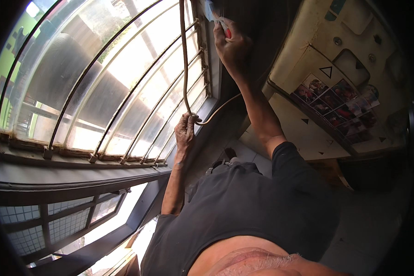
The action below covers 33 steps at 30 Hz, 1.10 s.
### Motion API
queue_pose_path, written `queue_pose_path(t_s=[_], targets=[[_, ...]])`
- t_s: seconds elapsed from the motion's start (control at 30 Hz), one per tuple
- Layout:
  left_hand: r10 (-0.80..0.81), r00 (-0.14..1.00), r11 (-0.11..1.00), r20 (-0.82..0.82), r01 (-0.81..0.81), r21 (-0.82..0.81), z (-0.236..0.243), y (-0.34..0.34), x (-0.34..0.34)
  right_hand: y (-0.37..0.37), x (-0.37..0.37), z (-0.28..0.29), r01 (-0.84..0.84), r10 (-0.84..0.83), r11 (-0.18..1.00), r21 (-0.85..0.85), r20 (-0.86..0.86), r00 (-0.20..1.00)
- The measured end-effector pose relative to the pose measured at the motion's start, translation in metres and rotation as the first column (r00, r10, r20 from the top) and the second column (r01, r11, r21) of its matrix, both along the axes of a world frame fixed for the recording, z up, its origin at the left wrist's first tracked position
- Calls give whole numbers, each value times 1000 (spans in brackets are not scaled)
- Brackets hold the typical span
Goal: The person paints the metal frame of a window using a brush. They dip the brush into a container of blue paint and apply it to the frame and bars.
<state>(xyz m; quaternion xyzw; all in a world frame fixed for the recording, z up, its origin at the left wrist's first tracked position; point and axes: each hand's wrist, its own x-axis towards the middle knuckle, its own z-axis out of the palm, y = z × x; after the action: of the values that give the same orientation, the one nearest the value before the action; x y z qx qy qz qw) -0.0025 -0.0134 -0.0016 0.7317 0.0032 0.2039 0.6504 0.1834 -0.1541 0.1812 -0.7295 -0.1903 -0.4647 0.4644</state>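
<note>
My left hand [185, 132] is closed around a tan cable or thin hose [185, 69] beside the lower right corner of the barred window. From that hand the cable runs up to the top edge, and another stretch curves away to the right. My right hand [232, 43] is raised near the top, gripping what looks like a paintbrush [227, 33] with a red handle. Its pale head points up and left, close to a light blue patch [210, 10] by the window frame. The brush head is partly blurred.
A large window [124, 83] with metal bars fills the upper left, above a grey sill [78, 177]. To the right stands a worn cream cabinet or panel [290, 69] with a photo poster [338, 108] on it. A gridded window pane [69, 225] shows at lower left.
</note>
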Motion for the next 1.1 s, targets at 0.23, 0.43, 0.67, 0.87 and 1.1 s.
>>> queue_pose_path(t_s=[0.23,0.43,0.67,0.87,1.1], targets=[[8,999,997,-51,-4,77,8,-1,-7,1,4,8,13,-32,997,74,253,967],[24,1000,999,-4,-24,24,1,-3,-5,-10,6,-33,-50,57,998,-33,235,970],[38,999,994,-31,-35,105,5,-4,-4,-14,6,-21,-57,77,989,-137,148,986],[2,1000,1000,-6,-2,11,6,-2,-2,-1,-7,2,-132,102,984,123,225,969],[11,1000,1000,6,-11,-1,-1,1,-4,3,12,-29,20,-3,997,-80,206,978]])
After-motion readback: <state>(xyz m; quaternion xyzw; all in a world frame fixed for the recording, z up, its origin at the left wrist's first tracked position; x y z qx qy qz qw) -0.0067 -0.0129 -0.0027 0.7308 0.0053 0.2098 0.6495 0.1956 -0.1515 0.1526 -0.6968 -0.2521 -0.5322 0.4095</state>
